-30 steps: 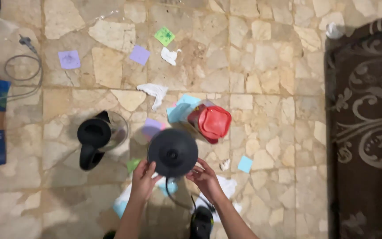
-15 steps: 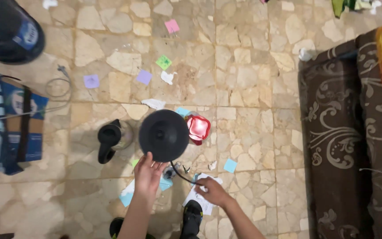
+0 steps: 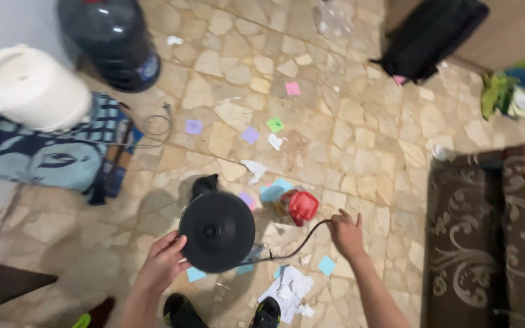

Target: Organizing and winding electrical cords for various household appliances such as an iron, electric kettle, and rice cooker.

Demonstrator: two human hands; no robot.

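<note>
Left hand (image 3: 164, 262) grips the round black base (image 3: 217, 231), right hand (image 3: 346, 233) its cord (image 3: 299, 246), above paper scraps (image 3: 287, 288) and a red-lidded container (image 3: 302, 205).

Two hands (image 3: 164, 262) (image 3: 346, 234), one black base (image 3: 217, 231), one cord (image 3: 299, 246).

The base (image 3: 217, 231) is a round black disc with a small hub at its middle, held flat side up above the stone floor, pinched at its lower left edge. Its thin black cord (image 3: 296, 248) leaves the right rim and curves up, drawn out to the right.
</note>
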